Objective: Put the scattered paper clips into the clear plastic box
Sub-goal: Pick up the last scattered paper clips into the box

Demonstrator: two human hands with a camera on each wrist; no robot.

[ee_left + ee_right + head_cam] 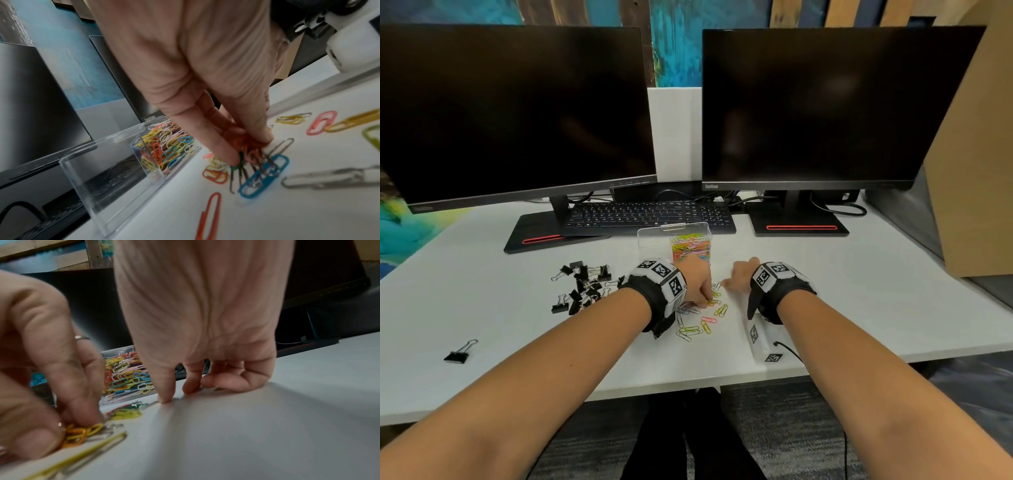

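The clear plastic box (654, 236) stands open in front of the keyboard, about half full of coloured paper clips (691, 246). More scattered clips (702, 323) lie on the white desk just in front of it. My left hand (705, 301) reaches down into them and pinches a small bunch of clips (249, 150) between thumb and fingertips, against the desk. A blue clip (265, 175) lies under that bunch. My right hand (176, 395) rests beside it with fingers curled, thumb and forefinger tips on the desk. I see nothing held in it.
A heap of black binder clips (582, 284) lies left of my left wrist, and a single one (460, 353) sits near the front left. A white tagged block (760, 339) lies under my right wrist. Keyboard (650, 214) and two dark monitors (808, 106) stand behind the box.
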